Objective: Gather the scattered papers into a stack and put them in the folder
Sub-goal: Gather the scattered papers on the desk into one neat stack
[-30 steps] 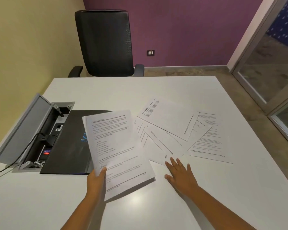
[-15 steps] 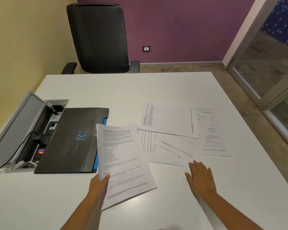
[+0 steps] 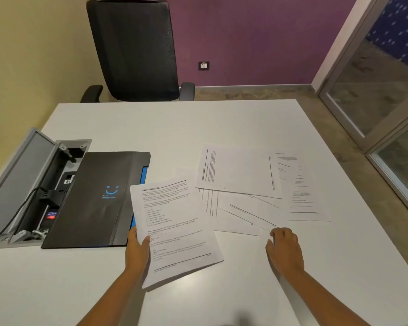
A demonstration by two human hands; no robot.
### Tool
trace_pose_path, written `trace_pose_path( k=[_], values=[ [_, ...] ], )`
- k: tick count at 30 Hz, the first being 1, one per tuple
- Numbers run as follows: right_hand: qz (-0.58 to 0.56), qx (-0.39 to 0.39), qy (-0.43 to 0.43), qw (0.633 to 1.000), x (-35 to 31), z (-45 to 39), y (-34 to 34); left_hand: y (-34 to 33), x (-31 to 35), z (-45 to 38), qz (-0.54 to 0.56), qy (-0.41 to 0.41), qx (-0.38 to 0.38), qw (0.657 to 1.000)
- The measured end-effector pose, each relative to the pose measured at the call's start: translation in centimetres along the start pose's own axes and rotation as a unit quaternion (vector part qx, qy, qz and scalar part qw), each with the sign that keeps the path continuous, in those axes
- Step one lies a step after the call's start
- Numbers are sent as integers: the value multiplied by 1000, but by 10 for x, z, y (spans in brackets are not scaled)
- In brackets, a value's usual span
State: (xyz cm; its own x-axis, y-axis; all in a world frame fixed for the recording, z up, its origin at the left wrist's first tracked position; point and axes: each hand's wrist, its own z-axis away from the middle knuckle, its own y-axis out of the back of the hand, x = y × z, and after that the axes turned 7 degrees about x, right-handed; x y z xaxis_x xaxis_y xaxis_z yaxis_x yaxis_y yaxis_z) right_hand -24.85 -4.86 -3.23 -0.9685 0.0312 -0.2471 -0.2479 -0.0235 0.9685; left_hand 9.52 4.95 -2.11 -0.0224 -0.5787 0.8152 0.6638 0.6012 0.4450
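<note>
My left hand (image 3: 137,249) grips a small stack of printed papers (image 3: 174,229) by its left edge, thumb on top, just above the white table. Left of it a closed black folder (image 3: 90,201) with a blue smile logo lies flat. Several printed sheets (image 3: 243,191) lie scattered and overlapping on the table to the right. Another sheet (image 3: 302,189) lies at their far right. My right hand (image 3: 284,248) sits at the near corner of the scattered sheets, its fingers curled down onto the paper edge.
An open grey cable box (image 3: 26,184) with plugs and a black cable is set into the table (image 3: 198,128) at the left, touching the folder. A black office chair (image 3: 137,48) stands behind the far edge. A glass door (image 3: 386,90) is at the right.
My right hand slid right along the near edge of the scattered sheets and its fingers curled down. The left hand kept the stack, now shifted right off the folder.
</note>
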Motion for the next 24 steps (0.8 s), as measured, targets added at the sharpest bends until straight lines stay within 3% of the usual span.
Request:
trace_pose_path(
  k=[8, 13, 16, 19, 24],
  values=[
    [-6, 4, -1, 1000, 0, 3, 0, -1, 9, -18, -49, -9, -46, 998],
    [29, 4, -3, 1000, -11, 5, 5, 3, 11, -21, -8, 20, -40, 999],
    [44, 28, 63, 997, -34, 17, 5, 4, 7, -18, -68, 7, -20, 997],
    [32, -34, 126, 991, -56, 32, -6, 4, -1, -11, -146, -32, -7, 989],
    [8, -114, 173, 978, -88, 52, -20, 4, -12, 4, -183, -62, -4, 981]
  ],
)
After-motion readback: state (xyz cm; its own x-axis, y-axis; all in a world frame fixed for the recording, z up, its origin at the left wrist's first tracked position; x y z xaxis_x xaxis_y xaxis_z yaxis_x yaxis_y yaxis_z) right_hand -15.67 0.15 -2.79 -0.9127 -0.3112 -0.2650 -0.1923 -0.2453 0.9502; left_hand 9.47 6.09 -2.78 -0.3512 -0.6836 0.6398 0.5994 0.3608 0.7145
